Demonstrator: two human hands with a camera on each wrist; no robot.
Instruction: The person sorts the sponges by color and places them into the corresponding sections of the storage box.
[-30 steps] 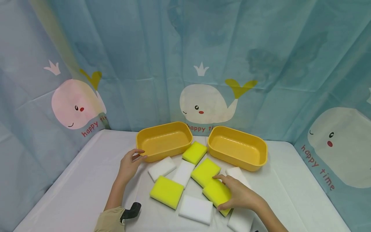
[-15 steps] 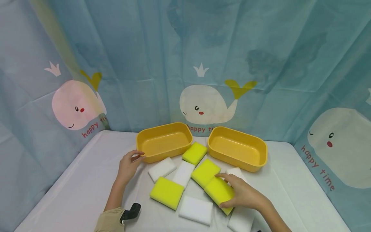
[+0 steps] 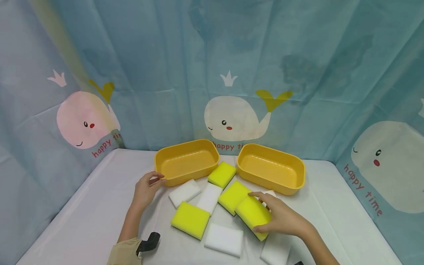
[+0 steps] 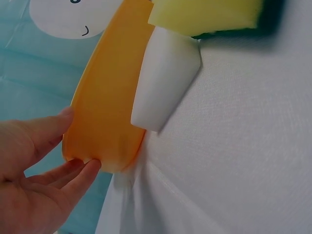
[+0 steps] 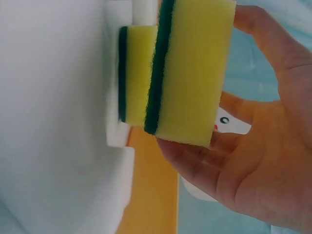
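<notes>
My right hand point(image 3: 285, 217) grips a yellow scouring sponge point(image 3: 252, 213) by its two ends, thumb at the near end, fingertips at the far one. In the right wrist view this sponge point(image 5: 195, 73) is off the table, its dark green scouring side facing down. Another yellow sponge point(image 3: 233, 197) lies just beyond it. On the other side, my left hand point(image 3: 146, 189) holds the near left corner of the left yellow tray point(image 3: 187, 176). The left wrist view shows its thumb and fingertips against that tray's wall point(image 4: 105, 97).
A second yellow tray point(image 3: 266, 180) stands at the back right. Between and before the trays lie more yellow sponges point(image 3: 190, 220) and several white sponges point(image 3: 224, 240), one white sponge point(image 3: 275, 249) partly under my right hand. A blue whale-print curtain point(image 3: 159, 73) encloses the table.
The gripped sponge has risen and shifted slightly right and away from me with my right hand, uncovering less of the white sponge behind it. My left hand stays at the left tray's corner.
</notes>
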